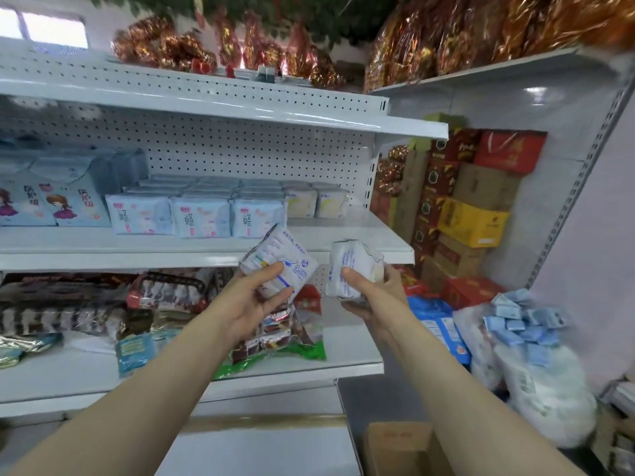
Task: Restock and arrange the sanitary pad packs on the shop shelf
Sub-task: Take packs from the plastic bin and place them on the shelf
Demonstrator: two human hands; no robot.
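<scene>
The fingers [275, 297] of the left hand [251, 297] are clamping a white sanitary pad pack [280, 254] at its lower edge. The right hand [378, 293] is gripping a second pack [350, 262] around its middle. Both packs are hovering in front of the middle shelf [343, 231], to the right of the stocked rows [202, 214]. The packs are probably light and soft with slippery film, so a hold across the flat faces is likely the best.

White packs with blue print [280, 261], pale blue packs [201, 216], white pegboard shelf [206, 238], yellow carton [472, 223].
</scene>
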